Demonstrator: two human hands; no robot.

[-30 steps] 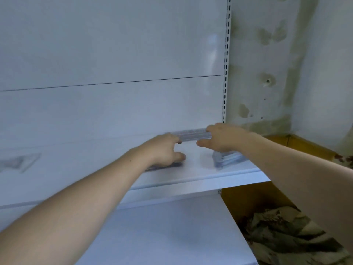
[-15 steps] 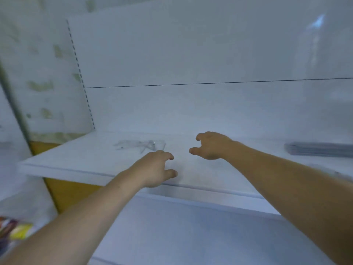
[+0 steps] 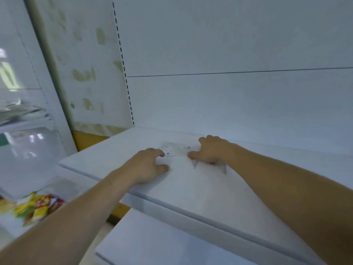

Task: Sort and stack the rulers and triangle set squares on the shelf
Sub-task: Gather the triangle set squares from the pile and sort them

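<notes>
The set squares (image 3: 177, 149) are clear plastic, faint against the white shelf (image 3: 114, 150), lying flat near its back, with two grey tips poking out under the right hand (image 3: 212, 150). That hand lies on them, fingers curled and thumb stretched left; I cannot tell whether its grip has closed on them. The left hand (image 3: 147, 165) rests on the shelf just beside them, loosely curled, grip released. Half a second ago both hands hovered short of the squares; now the right covers them.
</notes>
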